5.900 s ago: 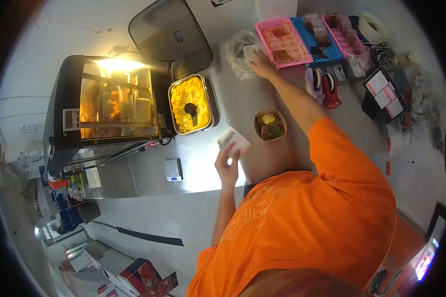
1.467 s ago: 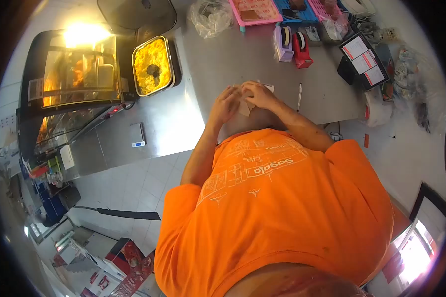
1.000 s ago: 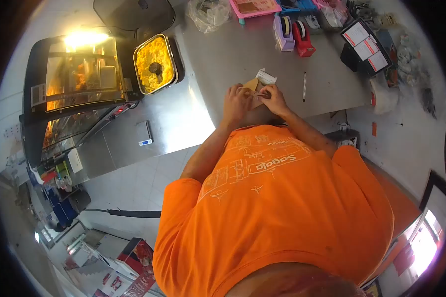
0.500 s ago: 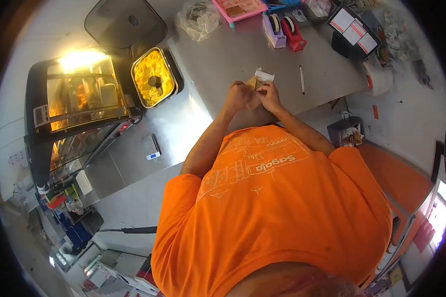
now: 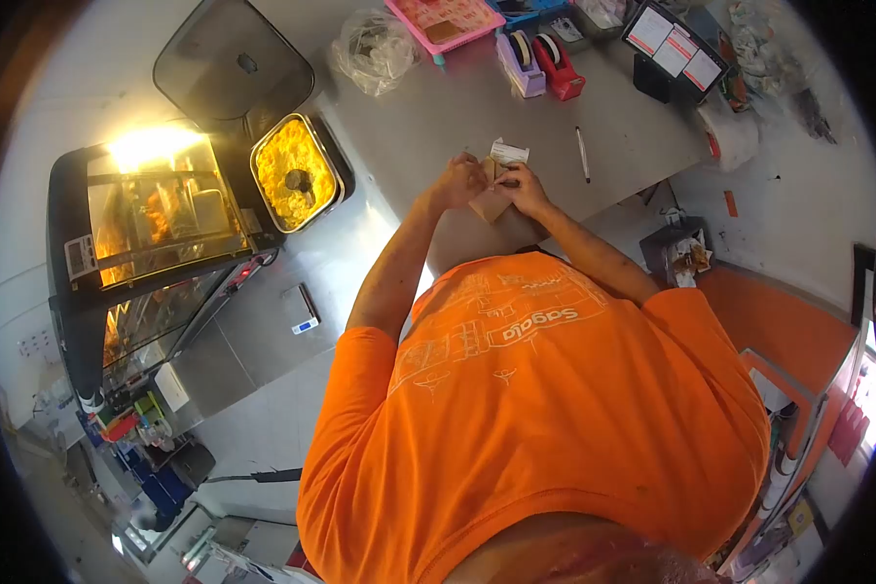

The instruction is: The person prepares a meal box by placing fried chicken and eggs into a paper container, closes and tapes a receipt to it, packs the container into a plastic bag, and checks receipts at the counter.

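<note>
A small brown cardboard box (image 5: 491, 203) is on the metal counter, between my hands and partly covered by them. My left hand (image 5: 460, 182) is at its left side with fingers curled together. At its right side, my right hand (image 5: 523, 190) has thumb and fingers pinched. What either hand grips is too small to tell. Just beyond the fingers, a white printed slip (image 5: 509, 152) lies against the far end of the box. The contents of the box are hidden.
Yellow food fills a metal tray (image 5: 336, 189) beside the lit display case (image 5: 170, 209). Beyond are a plastic bag (image 5: 375, 51), pink tray (image 5: 445, 21), purple tape dispenser (image 5: 522, 64) and red one (image 5: 559, 68). A pen (image 5: 582, 154) lies right; a small scale (image 5: 302, 309) lies left.
My right hand has left the plastic bag and my left hand no longer holds the white card up; both meet at the box. The box's food is now out of sight. The view has turned.
</note>
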A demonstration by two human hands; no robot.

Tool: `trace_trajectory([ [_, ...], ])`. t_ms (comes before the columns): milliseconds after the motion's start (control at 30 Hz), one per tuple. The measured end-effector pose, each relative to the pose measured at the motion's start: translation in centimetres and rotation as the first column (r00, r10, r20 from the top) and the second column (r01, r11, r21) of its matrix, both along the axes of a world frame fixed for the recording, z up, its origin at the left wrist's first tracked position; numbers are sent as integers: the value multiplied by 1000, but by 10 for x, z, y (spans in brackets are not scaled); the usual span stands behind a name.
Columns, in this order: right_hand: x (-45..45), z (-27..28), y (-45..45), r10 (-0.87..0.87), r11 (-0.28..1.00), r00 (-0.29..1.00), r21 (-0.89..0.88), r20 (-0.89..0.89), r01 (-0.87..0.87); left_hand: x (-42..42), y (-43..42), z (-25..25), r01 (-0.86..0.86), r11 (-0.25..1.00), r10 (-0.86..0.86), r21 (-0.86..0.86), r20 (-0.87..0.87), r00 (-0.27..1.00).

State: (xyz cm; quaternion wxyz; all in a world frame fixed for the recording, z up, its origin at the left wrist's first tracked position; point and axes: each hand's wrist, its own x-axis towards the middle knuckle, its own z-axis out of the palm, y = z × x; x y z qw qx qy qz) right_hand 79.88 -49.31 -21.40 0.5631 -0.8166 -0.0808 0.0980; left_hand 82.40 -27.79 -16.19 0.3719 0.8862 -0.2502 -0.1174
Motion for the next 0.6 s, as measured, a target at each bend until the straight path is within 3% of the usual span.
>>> trace_trajectory([
  [100,7,2,-7,88,996,986,-22,-141,-92,-7,-4,-6,-45,997,42,67,52,998],
  [200,7,3,-8,68,991,997,-109,-26,-71,-14,-5,-20,-24,995,34,-100,93,995],
  [300,10,16,-3,-23,999,973,-46,-232,13,-16,-2,-25,76,996,-87,55,238,967],
  [333,11,10,0,-31,998,982,-64,-184,19,-18,-2,-24,78,992,-103,101,268,958],
  [400,12,0,8,-43,994,995,-101,-90,34,-31,-8,-21,4,986,-52,166,286,957],
  [500,15,0,16,-31,994,994,-111,-103,20,-53,-17,0,-179,959,132,219,212,968],
  [600,15,-2,20,-84,988,988,-141,-132,65,-67,-21,4,-292,944,254,157,222,941],
])
